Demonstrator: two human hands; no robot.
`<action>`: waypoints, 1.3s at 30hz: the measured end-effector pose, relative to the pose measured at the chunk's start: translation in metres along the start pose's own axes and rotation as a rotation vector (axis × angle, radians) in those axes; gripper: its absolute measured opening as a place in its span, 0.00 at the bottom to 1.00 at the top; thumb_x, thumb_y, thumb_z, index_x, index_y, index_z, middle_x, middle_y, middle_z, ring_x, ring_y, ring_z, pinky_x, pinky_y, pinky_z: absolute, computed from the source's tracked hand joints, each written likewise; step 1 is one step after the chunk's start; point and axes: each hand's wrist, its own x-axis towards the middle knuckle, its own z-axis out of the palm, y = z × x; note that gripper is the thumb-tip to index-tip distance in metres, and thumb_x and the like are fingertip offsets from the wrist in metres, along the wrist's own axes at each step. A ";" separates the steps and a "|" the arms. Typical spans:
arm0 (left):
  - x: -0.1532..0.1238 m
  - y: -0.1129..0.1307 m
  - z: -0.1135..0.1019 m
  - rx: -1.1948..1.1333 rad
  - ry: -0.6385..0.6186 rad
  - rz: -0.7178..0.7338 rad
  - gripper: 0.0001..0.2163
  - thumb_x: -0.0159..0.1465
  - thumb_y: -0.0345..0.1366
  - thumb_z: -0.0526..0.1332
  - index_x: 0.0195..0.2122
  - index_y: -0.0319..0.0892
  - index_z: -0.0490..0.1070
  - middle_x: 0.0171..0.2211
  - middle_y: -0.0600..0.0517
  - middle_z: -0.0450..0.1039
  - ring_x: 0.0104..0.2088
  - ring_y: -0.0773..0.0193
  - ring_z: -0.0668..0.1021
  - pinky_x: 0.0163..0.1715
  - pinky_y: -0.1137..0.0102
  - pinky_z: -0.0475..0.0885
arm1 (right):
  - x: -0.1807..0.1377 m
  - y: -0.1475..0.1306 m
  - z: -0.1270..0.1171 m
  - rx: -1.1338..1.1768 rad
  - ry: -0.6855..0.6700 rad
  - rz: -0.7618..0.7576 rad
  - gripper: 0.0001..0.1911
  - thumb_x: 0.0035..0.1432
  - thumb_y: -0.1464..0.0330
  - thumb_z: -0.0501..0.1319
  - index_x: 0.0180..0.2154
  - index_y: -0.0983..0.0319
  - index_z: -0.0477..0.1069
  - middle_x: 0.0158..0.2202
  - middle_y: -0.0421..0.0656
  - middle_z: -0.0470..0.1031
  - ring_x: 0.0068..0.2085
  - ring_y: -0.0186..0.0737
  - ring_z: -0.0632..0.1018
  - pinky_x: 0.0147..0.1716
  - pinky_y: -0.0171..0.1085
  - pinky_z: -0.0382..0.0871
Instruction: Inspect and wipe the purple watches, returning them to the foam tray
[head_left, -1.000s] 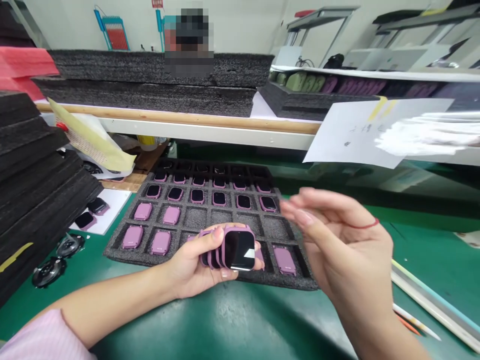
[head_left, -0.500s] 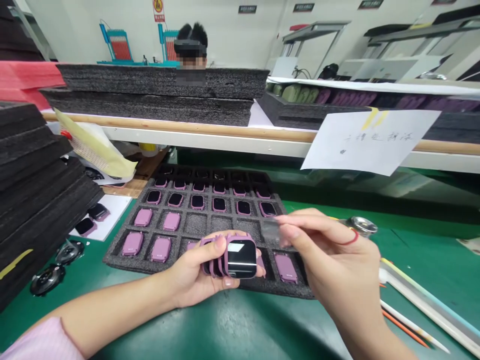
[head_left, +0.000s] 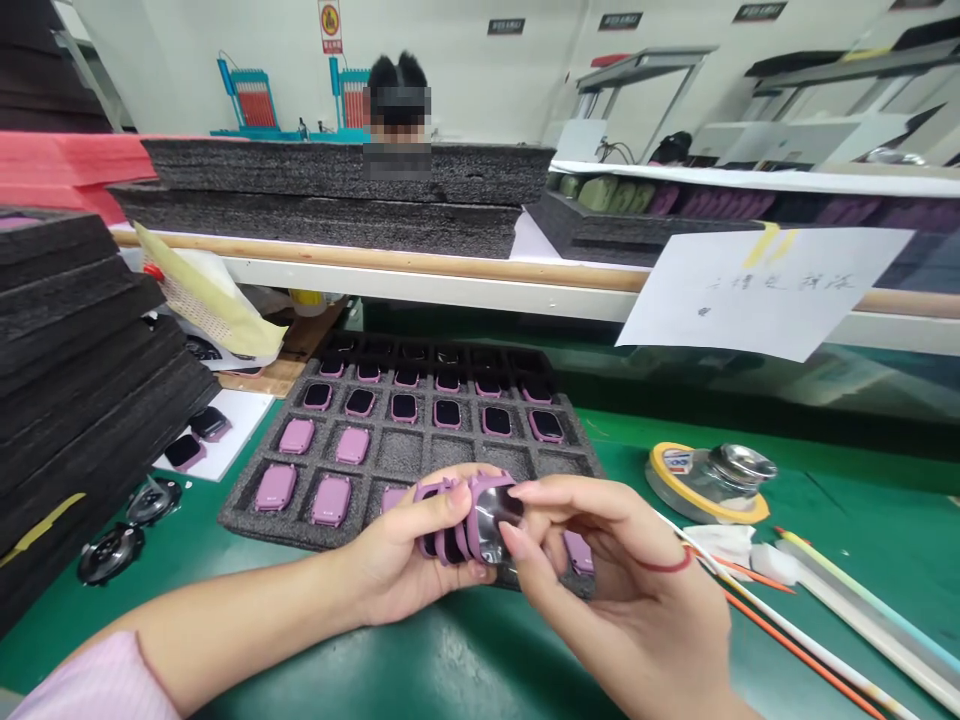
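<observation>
You face pale walls [head_left: 480,70] with a small warning sign [head_left: 329,19], a wood-edged white shelf [head_left: 420,272] ahead, and what looks like metal racking [head_left: 645,80] off to the right.

One left hand [head_left: 397,565], one right hand [head_left: 622,590], one silvery film [head_left: 495,520], one foam tray [head_left: 247,525] with twelve screen-up pink watches [head_left: 403,407].

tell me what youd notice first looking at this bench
A grey foam tray of pink-cased smartwatches fills the middle of the green bench. At its front edge, the left hand grips a stack of watches while the right hand holds a shiny film against the front one. Black foam sheets pile up at left.
</observation>
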 end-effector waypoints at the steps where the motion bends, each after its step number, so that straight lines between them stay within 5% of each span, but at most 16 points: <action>1: 0.000 0.000 0.001 0.016 0.024 0.004 0.20 0.50 0.44 0.78 0.40 0.42 0.79 0.33 0.50 0.76 0.32 0.67 0.78 0.29 0.76 0.71 | 0.001 0.002 -0.001 -0.055 -0.010 -0.015 0.16 0.61 0.77 0.62 0.49 0.57 0.68 0.28 0.34 0.69 0.24 0.29 0.70 0.25 0.31 0.71; 5: 0.000 -0.002 0.005 0.062 0.130 0.042 0.23 0.47 0.44 0.80 0.40 0.41 0.78 0.30 0.52 0.75 0.31 0.67 0.77 0.30 0.75 0.73 | 0.006 0.004 -0.004 -0.258 -0.043 -0.077 0.21 0.59 0.74 0.65 0.54 0.59 0.69 0.29 0.35 0.63 0.28 0.32 0.70 0.28 0.33 0.71; 9: 0.003 -0.004 0.007 0.068 0.075 0.083 0.19 0.48 0.45 0.79 0.34 0.38 0.78 0.29 0.50 0.76 0.26 0.70 0.74 0.22 0.79 0.67 | 0.009 0.004 -0.007 -0.225 -0.210 -0.079 0.35 0.51 0.73 0.74 0.59 0.58 0.67 0.33 0.37 0.67 0.30 0.33 0.71 0.29 0.32 0.72; 22: 0.000 0.005 0.008 -0.036 0.038 0.013 0.19 0.48 0.42 0.79 0.36 0.37 0.78 0.25 0.54 0.74 0.16 0.80 0.63 0.18 0.83 0.65 | 0.015 0.005 -0.016 -0.132 -0.173 -0.105 0.25 0.55 0.71 0.71 0.53 0.54 0.68 0.45 0.41 0.79 0.42 0.39 0.79 0.42 0.37 0.78; 27: 0.000 0.002 0.007 -0.068 0.102 0.020 0.19 0.48 0.39 0.79 0.36 0.35 0.78 0.28 0.51 0.75 0.22 0.75 0.73 0.19 0.83 0.68 | 0.021 0.006 -0.027 -0.258 -0.221 -0.184 0.26 0.57 0.70 0.69 0.57 0.56 0.70 0.46 0.46 0.78 0.47 0.44 0.79 0.47 0.42 0.77; 32: 0.000 0.008 0.012 -0.130 0.252 0.016 0.14 0.53 0.28 0.75 0.41 0.35 0.77 0.35 0.46 0.78 0.33 0.66 0.81 0.21 0.84 0.69 | 0.022 0.054 -0.066 -0.521 -0.030 -0.032 0.18 0.60 0.64 0.67 0.52 0.59 0.75 0.46 0.49 0.78 0.46 0.47 0.81 0.49 0.48 0.77; 36: -0.001 0.014 0.017 -0.028 0.328 0.019 0.10 0.65 0.39 0.65 0.39 0.36 0.76 0.32 0.48 0.79 0.16 0.76 0.71 0.12 0.82 0.60 | -0.001 0.108 -0.085 -0.537 -0.156 0.146 0.19 0.64 0.59 0.63 0.54 0.58 0.75 0.54 0.51 0.79 0.56 0.53 0.79 0.56 0.57 0.72; 39: -0.002 0.013 0.017 0.049 0.268 0.027 0.12 0.66 0.40 0.65 0.42 0.35 0.77 0.35 0.46 0.81 0.12 0.80 0.64 0.11 0.81 0.57 | -0.011 0.115 -0.086 -0.515 -0.207 0.194 0.18 0.66 0.58 0.60 0.54 0.56 0.76 0.58 0.50 0.77 0.60 0.54 0.76 0.58 0.58 0.71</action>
